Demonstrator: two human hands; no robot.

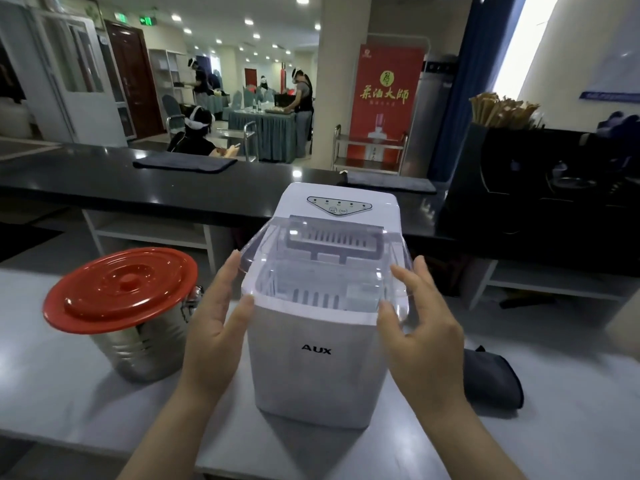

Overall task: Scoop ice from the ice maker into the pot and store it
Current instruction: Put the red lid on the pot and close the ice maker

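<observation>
Your left hand (214,327) and right hand (419,334) press straight fingers against the clear lid (325,244) of the ice maker (311,368) mid-frame, apparently opening it; next, uncover the pot (138,348) at lower left.

Recessed ceiling lights (302,0) lit a long hall with a white pillar (341,64), a dark brown door (130,88) and a red banner (384,98). A glossy black counter (104,188) crossed the middle; cloth-skirted tables (266,133) stood beyond it.

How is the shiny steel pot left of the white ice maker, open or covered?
Covered: the round red lid sits across the mouth of the shiny steel pot, hiding its inside.
</observation>
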